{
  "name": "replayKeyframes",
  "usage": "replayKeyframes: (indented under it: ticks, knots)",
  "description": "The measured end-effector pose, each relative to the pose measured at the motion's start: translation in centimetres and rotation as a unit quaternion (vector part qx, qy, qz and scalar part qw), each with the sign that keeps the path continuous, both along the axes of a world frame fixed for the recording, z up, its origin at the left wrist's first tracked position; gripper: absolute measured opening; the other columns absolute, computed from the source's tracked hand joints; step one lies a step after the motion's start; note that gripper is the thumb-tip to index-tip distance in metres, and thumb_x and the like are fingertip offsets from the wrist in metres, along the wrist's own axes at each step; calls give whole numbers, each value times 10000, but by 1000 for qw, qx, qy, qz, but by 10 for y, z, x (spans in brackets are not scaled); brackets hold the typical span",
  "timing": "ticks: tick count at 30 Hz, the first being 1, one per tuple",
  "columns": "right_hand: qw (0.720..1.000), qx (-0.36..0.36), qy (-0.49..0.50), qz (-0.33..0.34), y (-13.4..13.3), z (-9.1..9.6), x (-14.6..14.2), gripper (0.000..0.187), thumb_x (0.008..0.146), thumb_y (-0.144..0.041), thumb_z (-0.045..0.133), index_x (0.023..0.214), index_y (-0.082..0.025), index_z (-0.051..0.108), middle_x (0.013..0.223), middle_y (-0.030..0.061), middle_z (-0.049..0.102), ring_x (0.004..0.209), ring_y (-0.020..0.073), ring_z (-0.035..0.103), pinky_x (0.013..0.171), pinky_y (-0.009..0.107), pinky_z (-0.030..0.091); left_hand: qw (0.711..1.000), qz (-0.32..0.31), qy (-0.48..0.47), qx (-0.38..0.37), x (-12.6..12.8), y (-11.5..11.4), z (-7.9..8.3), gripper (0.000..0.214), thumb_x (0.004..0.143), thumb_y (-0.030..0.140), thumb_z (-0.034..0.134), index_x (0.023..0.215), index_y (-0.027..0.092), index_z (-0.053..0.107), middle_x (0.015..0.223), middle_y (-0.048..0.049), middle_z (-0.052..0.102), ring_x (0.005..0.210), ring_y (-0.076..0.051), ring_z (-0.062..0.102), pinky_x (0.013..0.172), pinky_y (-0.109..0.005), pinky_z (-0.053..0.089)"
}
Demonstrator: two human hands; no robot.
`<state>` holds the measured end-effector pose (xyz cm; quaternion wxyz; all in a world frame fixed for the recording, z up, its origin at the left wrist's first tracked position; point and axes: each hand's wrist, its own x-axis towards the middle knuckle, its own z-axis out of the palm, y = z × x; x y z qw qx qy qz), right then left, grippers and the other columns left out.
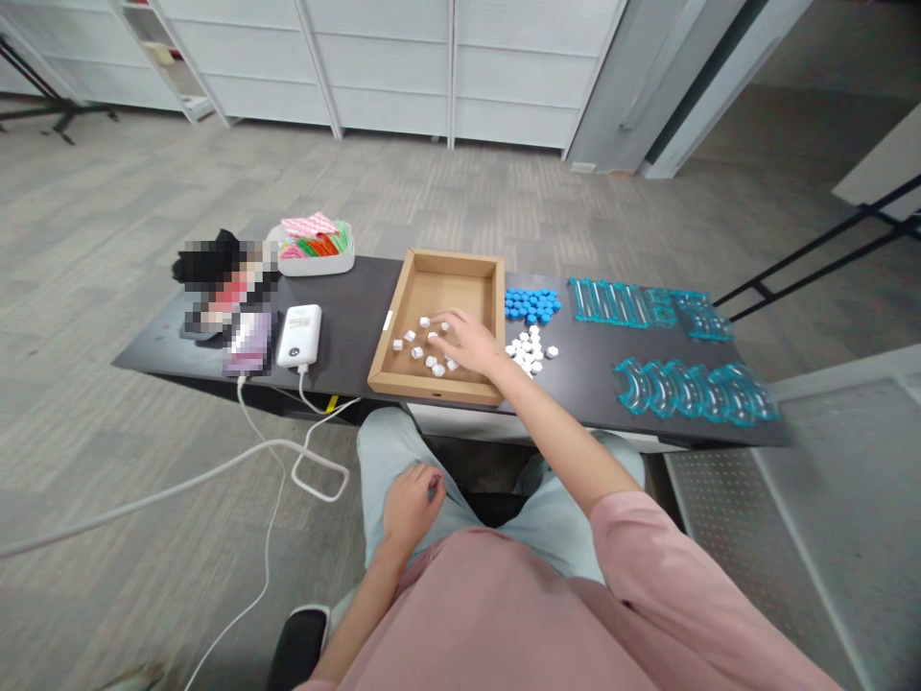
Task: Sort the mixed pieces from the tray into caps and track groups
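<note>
My right hand (464,341) reaches into a shallow cardboard tray (387,350), its fingers stretched out and apart over several small white blocks (416,353) on the tray's floor. Its fingertips are close to a few of them; whether they touch is hard to tell. My left hand (413,504) rests on my left thigh with fingers curled in and nothing visible in it. Just right of the tray lie a cluster of white pieces (525,350) and, behind it, a cluster of blue pieces (532,305).
Clear teal-edged straight parts (611,302) and curved parts (691,389) lie on the table's right side. To the left are a white power bank (299,336) with cables, a purple pouch-like item (248,343), and a white basket (317,263) of colourful things.
</note>
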<state>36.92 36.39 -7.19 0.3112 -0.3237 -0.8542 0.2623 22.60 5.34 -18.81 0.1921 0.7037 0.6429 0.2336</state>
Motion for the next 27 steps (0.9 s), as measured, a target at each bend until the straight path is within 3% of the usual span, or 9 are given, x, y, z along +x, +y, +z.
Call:
replayKeyframes:
  ticks: [3, 7, 10, 13, 16, 20, 24, 27]
  knots:
    - [999, 8, 38, -36, -3, 3, 34, 217, 1150, -436, 676, 1298, -327, 791, 1392, 108, 797, 1382, 353, 703, 1277, 592, 555, 1000, 3, 3, -2, 1, 0, -1, 207, 1048, 139, 623, 978, 325, 681, 892, -92, 774, 880, -346, 816, 763, -507, 645]
    - [989, 28, 45, -141, -18, 6, 115, 302, 1106, -530, 682, 1296, -319, 784, 1394, 140, 806, 1378, 401, 712, 1279, 653, 538, 1000, 6, -14, -7, 3, -1, 0, 200, 1050, 164, 616, 982, 330, 703, 901, -95, 782, 894, -359, 818, 779, -522, 649]
    - [978, 5, 0, -210, -36, -3, 174, 490, 974, -617, 814, 1398, -375, 775, 1536, 172, 764, 1473, 467, 664, 1305, 709, 502, 998, 18, -51, -20, 2, 0, 3, 202, 1066, 213, 603, 1039, 340, 758, 945, -96, 799, 904, -352, 827, 791, -512, 659]
    - [974, -21, -45, -219, -49, -19, 205, 806, 774, -662, 989, 1506, -422, 752, 1684, 189, 677, 1581, 546, 579, 1325, 786, 448, 996, 39, -78, -35, -2, 5, 7, 207, 1086, 271, 596, 1093, 343, 790, 980, -96, 808, 907, -342, 828, 801, -491, 668]
    - [977, -26, -69, -199, -50, -33, 204, 1006, 644, -688, 1070, 1555, -423, 734, 1776, 179, 613, 1667, 575, 491, 1350, 817, 401, 995, 33, -87, -28, -7, 13, 13, 197, 1083, 287, 596, 1104, 344, 783, 991, -100, 812, 962, -349, 827, 870, -493, 680]
    - [982, -24, -82, -168, -35, -44, 181, 1048, 636, -684, 1085, 1585, -410, 735, 1848, 164, 554, 1727, 567, 421, 1374, 799, 367, 995, 51, -85, 30, -24, 15, 28, 173, 1113, 317, 569, 1079, 318, 739, 913, -96, 771, 915, -330, 784, 887, -501, 647]
    - [985, -21, -95, -143, -26, -47, 168, 899, 742, -687, 1018, 1542, -346, 789, 1818, 189, 589, 1688, 553, 452, 1354, 780, 379, 977, 132, -75, 149, -55, 25, 52, 171, 1146, 347, 581, 1205, 250, 709, 1004, -91, 746, 913, -267, 727, 891, -446, 610]
    - [983, -15, -109, -149, -31, -44, 167, 701, 842, -626, 952, 1478, -365, 813, 1772, 161, 641, 1616, 518, 512, 1316, 749, 425, 941, 223, -101, 235, -79, 61, 70, 230, 1146, 334, 544, 1272, 191, 674, 1033, -78, 716, 907, -234, 691, 914, -428, 595]
